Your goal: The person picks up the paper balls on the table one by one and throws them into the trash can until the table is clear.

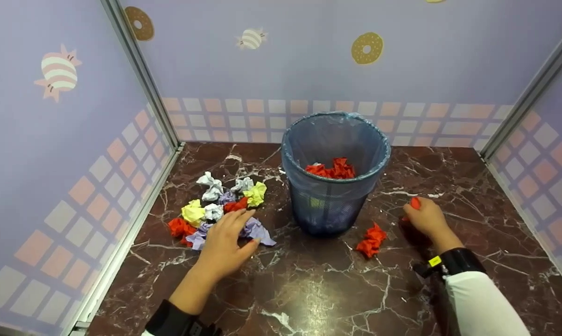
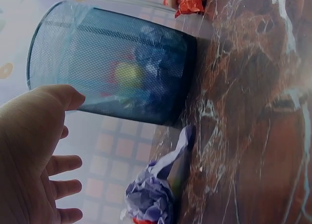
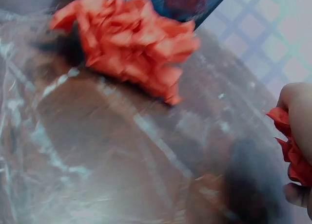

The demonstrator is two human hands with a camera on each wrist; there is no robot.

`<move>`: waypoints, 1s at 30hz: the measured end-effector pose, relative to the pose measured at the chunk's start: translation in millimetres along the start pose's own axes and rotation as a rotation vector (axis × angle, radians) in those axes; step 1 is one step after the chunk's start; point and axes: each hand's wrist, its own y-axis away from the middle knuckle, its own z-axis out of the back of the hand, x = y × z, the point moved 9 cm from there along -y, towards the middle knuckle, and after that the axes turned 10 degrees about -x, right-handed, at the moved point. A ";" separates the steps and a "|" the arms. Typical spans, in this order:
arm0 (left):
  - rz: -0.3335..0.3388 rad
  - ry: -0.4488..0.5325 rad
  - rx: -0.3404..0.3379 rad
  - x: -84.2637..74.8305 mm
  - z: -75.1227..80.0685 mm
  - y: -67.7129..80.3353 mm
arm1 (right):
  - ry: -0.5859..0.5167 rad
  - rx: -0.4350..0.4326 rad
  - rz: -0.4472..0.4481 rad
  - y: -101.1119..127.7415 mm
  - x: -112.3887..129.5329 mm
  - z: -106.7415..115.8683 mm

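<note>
A blue mesh bin [image 1: 334, 172] lined with a clear bag stands mid-table, with red crumpled paper [image 1: 331, 169] inside. My left hand [image 1: 227, 238] hovers open over a purple paper ball [image 1: 255, 230] at the near edge of a pile of crumpled papers [image 1: 215, 200]. In the left wrist view the fingers [image 2: 63, 163] are spread, next to the purple paper ball [image 2: 153, 197] and the bin [image 2: 112, 63]. My right hand [image 1: 425, 217] grips a red paper ball [image 1: 415, 203], seen at the right wrist view's edge as red paper ball [image 3: 292, 151]. Another red paper ball [image 1: 371, 239] [image 3: 131, 44] lies on the table beside it.
The dark marble table [image 1: 309, 289] is boxed in by lilac walls on the left [image 1: 66, 154], back [image 1: 309, 65] and right. The pile holds white, yellow, red and purple balls left of the bin.
</note>
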 end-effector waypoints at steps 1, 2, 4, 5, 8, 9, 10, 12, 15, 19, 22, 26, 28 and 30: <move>0.005 -0.003 0.001 1.8 1.0 0.1 | -0.008 -0.004 0.006 -2.4 2.8 5.4; 0.005 0.000 0.001 3.3 2.2 0.1 | -0.008 -0.007 0.016 -5.0 6.0 11.5; 0.022 -0.006 0.017 8.2 3.2 0.0 | -0.026 -0.016 0.014 -11.5 13.1 25.3; 0.030 -0.012 0.023 10.9 4.1 -0.2 | -0.033 -0.022 0.011 -15.5 17.2 33.0; 0.057 -0.030 0.034 20.4 7.1 -0.9 | -0.022 -0.029 -0.001 -29.6 32.4 56.3; 0.068 -0.036 0.034 23.9 8.6 -1.0 | -0.022 -0.020 -0.017 -34.7 37.7 63.4; 0.076 -0.038 0.029 27.4 10.6 -1.0 | -0.023 -0.014 -0.023 -40.1 44.1 70.8; 0.093 -0.041 0.018 34.9 14.6 -0.3 | -0.024 -0.014 -0.020 -50.6 59.4 86.1; 0.117 -0.042 0.004 46.0 21.0 3.3 | -0.093 -0.024 -0.022 -65.1 86.3 106.5; 0.150 -0.053 0.001 60.8 27.7 10.7 | -0.206 -0.046 0.009 -81.5 131.2 130.4; 0.171 -0.068 -0.005 71.5 33.2 15.9 | -0.211 -0.040 0.050 -90.6 167.1 145.4; 0.201 -0.080 -0.030 86.0 42.0 22.7 | -0.135 -0.032 0.129 -100.8 212.6 157.2; 0.216 -0.078 -0.042 93.5 45.0 25.6 | -0.103 -0.031 0.170 -105.1 233.0 158.7; 0.231 -0.077 -0.051 100.6 47.2 27.7 | -0.081 -0.029 0.202 -107.6 251.9 156.7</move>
